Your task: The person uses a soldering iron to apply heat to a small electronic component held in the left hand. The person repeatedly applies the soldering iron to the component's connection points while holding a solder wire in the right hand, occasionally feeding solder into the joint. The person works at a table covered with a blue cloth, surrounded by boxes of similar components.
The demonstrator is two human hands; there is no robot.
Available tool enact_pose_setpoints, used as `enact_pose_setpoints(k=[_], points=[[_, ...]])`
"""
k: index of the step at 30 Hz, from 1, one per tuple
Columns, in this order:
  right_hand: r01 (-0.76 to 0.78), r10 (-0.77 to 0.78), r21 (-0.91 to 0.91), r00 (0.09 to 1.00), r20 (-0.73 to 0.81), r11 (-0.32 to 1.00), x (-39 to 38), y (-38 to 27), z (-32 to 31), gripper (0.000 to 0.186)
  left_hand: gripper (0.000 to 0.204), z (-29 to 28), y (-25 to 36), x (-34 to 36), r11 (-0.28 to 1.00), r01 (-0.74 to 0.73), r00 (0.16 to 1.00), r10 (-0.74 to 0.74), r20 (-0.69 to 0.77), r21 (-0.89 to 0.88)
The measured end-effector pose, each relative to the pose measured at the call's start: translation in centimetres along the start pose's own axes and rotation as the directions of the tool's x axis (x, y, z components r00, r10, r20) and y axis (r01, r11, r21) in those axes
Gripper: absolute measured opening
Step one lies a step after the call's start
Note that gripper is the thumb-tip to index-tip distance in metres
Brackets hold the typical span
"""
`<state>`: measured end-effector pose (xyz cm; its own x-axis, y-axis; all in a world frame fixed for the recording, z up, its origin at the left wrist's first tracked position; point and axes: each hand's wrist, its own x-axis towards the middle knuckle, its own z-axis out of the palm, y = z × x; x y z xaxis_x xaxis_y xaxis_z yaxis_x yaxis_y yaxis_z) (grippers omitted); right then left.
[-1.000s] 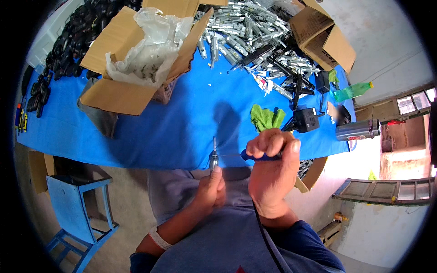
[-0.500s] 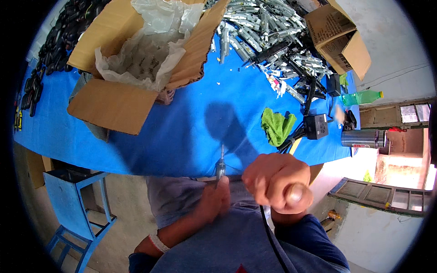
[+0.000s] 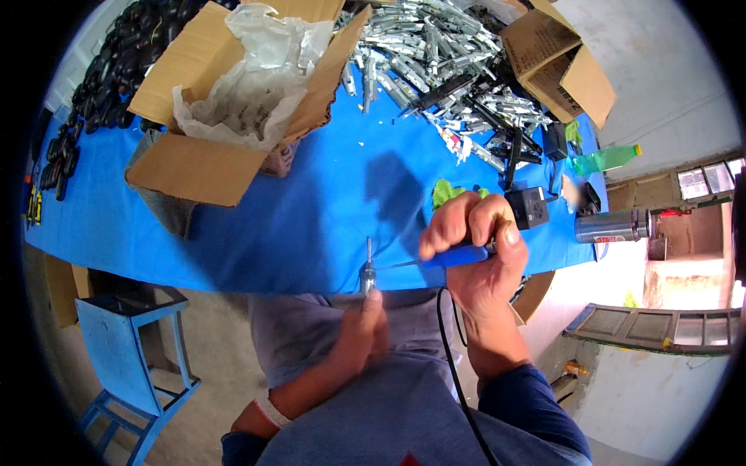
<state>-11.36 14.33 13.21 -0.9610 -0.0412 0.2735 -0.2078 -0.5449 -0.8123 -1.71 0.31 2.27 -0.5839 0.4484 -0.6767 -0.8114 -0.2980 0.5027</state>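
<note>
My left hand (image 3: pixel 359 334), near the table's front edge, grips a small grey part (image 3: pixel 368 279) with a thin metal shaft pointing up. My right hand (image 3: pixel 486 248) is wrapped round the blue handle of a screwdriver (image 3: pixel 460 256). Its thin blade points left, with the tip close beside the grey part; I cannot tell whether they touch. Just behind my right hand lies a green cloth (image 3: pixel 446 193), partly covered by my fingers. A black cable (image 3: pixel 447 342) hangs below my right hand, in front of my shirt.
A blue cloth covers the table (image 3: pixel 311 225). An open cardboard box (image 3: pixel 206 175) with plastic lining stands left, beside piled black parts (image 3: pixel 116 78). Many grey parts (image 3: pixel 420 54) lie at the back. At right are a black adapter (image 3: pixel 530 208), metal flask (image 3: pixel 612 227), green bottle (image 3: pixel 608 160) and another box (image 3: pixel 552 62).
My right hand has turned and risen slightly, and the screwdriver now shows, pointing at the grey part. My left hand still holds that part, slightly further left. The view has shifted a little.
</note>
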Motion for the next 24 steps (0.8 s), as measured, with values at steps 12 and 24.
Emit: enact_pose_setpoints(k=[12, 24], points=[[0.1, -0.205, -0.309, 0.921, -0.331, 0.946, -2.9, 0.1, 4.0, 0.045, 0.053, -0.6, 0.3, 0.3, 0.994, -0.031, 0.999, 0.032, -0.011, 0.101], [-0.051, 0.092, -0.128, 0.938, 0.335, 0.99, 0.9, -0.7, 3.0, 0.056, 0.048, -0.2, 0.6, -0.1, 0.978, 0.035, 0.998, -0.024, -0.059, 0.205]])
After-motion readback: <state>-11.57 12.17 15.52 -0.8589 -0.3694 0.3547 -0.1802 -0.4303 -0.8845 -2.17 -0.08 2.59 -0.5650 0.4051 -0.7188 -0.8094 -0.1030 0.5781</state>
